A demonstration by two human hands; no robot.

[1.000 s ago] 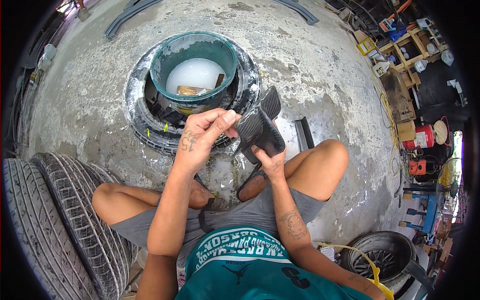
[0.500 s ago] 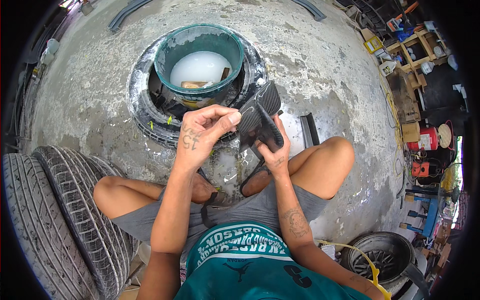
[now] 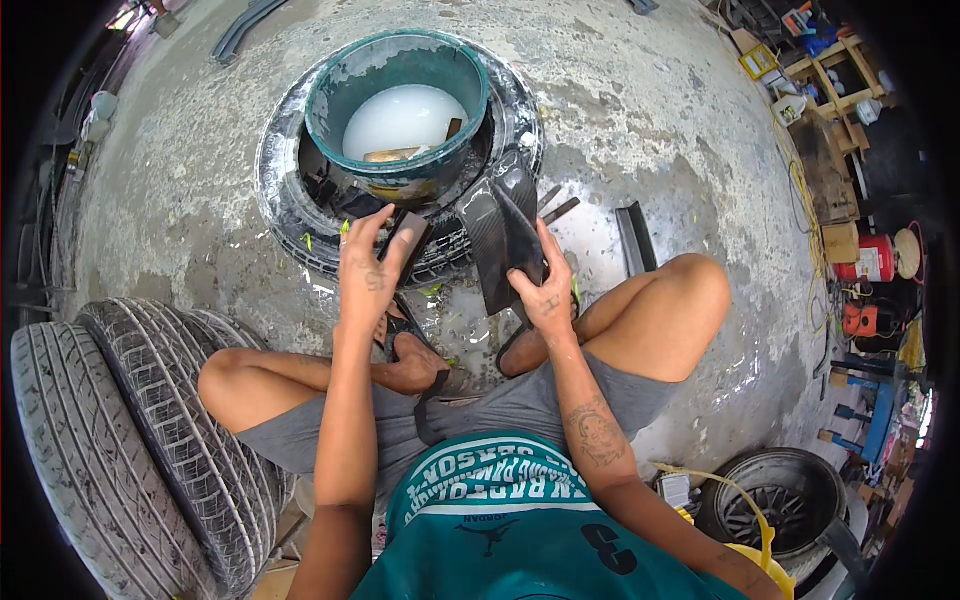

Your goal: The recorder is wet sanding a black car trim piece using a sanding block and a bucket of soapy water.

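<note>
My right hand (image 3: 543, 292) grips a glossy black carbon-fibre-patterned panel (image 3: 492, 235), bent and tapering, its thumb on the near face and fingers along the right edge. My left hand (image 3: 368, 270) is to the left of the panel, apart from it. Its thumb and fingers curl at a small dark block (image 3: 413, 241) with a brownish face, in front of the tyre; part of the block is hidden by the thumb. Beyond both hands a green tub (image 3: 318, 130) with whitish water stands inside a wet tyre (image 3: 280, 205). A wooden piece (image 3: 392, 155) shows in the water.
Dark strips (image 3: 632, 238) lie on the wet concrete floor to the right. Worn tyres (image 3: 100, 450) stand at my left. A wheel rim (image 3: 770, 500) is at the near right. Wooden shelving (image 3: 835, 80), a red container (image 3: 868, 258) and yellow cables (image 3: 800, 200) line the right side.
My left hand has drawn back left from the panel's edge, and the dark block now shows beside it. The panel has turned and shifted slightly left and down in my right hand.
</note>
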